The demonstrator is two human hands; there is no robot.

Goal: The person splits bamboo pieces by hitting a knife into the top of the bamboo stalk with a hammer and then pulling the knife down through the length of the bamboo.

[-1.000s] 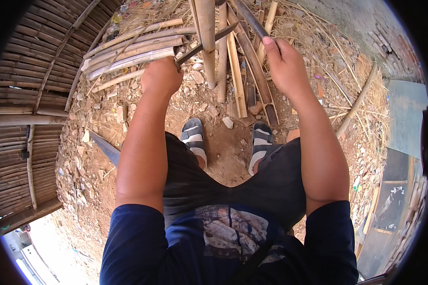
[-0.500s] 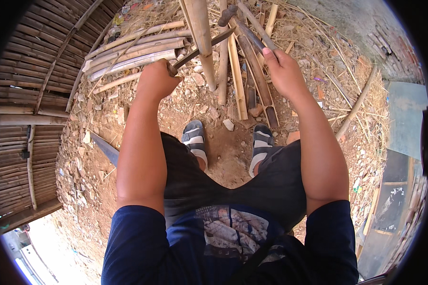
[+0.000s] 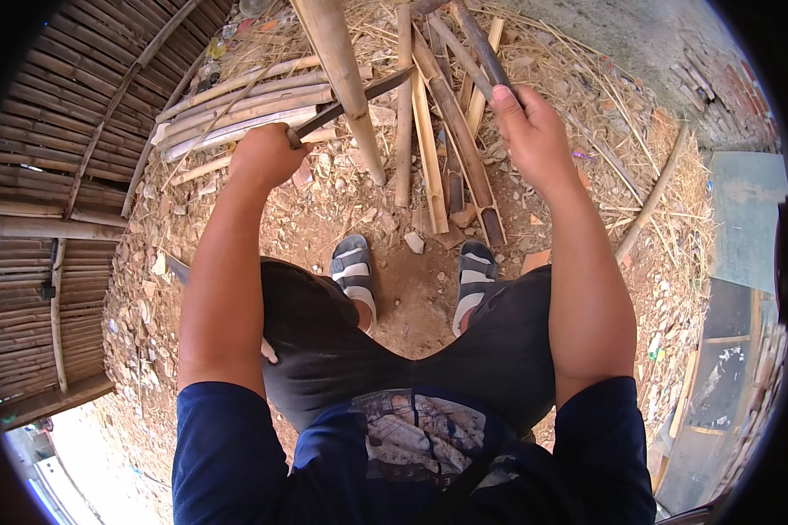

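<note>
Bamboo pole [image 3: 337, 74] is tilted out past my feet [image 3: 354, 273], knife [image 3: 389, 84] blade showing either side. Left hand [image 3: 268, 157]'s wrapped round the knife handle, right hand [image 3: 532, 136]'s curled round a dark handle [image 3: 489, 59]. Lettering on my shirt [image 3: 324, 455]'s too small to read.

A rough work yard, I'd say: dirt ground [image 3: 411, 302], scattered straw [image 3: 687, 210], a slatted bamboo wall [image 3: 48, 114], worn masonry [image 3: 622, 52], cut bamboo [image 3: 429, 166] lying around, a blade [image 3: 390, 83] across a bamboo pole [image 3: 331, 57].
</note>
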